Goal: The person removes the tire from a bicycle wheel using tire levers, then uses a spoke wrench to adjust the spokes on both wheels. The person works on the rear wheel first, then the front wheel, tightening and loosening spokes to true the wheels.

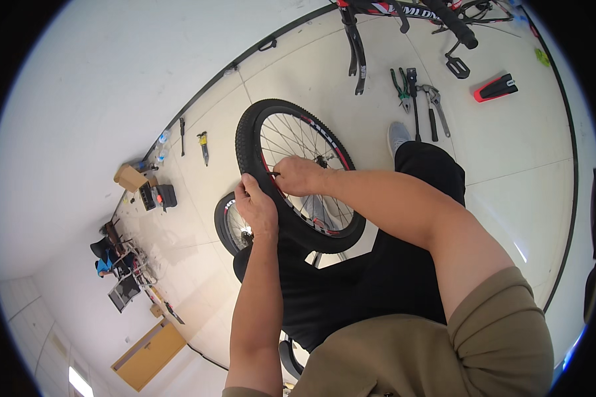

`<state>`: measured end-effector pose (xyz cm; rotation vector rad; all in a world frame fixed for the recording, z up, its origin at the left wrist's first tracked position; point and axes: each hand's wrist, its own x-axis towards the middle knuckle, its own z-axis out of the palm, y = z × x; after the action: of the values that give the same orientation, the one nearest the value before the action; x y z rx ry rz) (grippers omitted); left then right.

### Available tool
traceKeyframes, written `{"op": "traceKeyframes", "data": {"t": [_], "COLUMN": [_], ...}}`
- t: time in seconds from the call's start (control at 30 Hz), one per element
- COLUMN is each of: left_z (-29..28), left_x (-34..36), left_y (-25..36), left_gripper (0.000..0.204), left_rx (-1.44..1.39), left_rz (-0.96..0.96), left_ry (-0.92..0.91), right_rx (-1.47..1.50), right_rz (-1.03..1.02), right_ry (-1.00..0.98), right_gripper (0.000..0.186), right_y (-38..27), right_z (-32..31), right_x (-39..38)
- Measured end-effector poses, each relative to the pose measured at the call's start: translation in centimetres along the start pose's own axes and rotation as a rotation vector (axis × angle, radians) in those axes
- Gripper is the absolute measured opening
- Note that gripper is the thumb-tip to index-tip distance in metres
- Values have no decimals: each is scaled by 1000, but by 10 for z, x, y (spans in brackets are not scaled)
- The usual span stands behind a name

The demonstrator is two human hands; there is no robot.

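A bicycle wheel (321, 239) with a black knobby tyre, thin spokes and a red, white and black rim stands tilted in front of my legs. My left hand (257, 210) grips the tyre at its left side, thumb against the tread. Inside the rim, just across from it, my right hand (299, 176) is closed around a short black stick-like piece (273, 173), whose tip meets the tyre's edge. My fingers hide most of that piece, so its exact kind cannot be made out. A second wheel (226, 228) rests partly behind my left hand and knee.
A bicycle frame (384, 8) with its bare fork (355, 56) lies at the top. Green-handled pliers (400, 89), a hammer (431, 109) and an adjustable wrench (440, 111) are on the floor near my shoe. A cardboard box (130, 177) and toolbox (164, 194) stand left by the wall.
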<state>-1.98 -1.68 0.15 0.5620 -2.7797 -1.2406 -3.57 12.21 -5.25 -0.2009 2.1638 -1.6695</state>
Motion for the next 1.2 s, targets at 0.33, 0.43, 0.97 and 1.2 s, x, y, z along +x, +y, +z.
{"op": "traceKeyframes", "data": {"t": [0.33,0.43,0.97,1.2], "left_z": [1,3,-13,-10], "left_x": [-19,-29,-37,-33], "left_y": [16,31,-6,-9], "left_gripper": [54,53,53,52], "left_rx": [144,127,76,58], "left_rz": [101,71,20,86], "left_ry": [22,-10,0,49], "right_rx": [-152,-140,-293,-163], "right_rz": [110,116,11,-71], "right_ry": [-4,-28,-166,-393], "right_gripper": [27,27,26,35], "right_y": [-2,3,-15,2], "right_z": [-17,-15,-18,-38], "right_x": [5,6,-9,6]}}
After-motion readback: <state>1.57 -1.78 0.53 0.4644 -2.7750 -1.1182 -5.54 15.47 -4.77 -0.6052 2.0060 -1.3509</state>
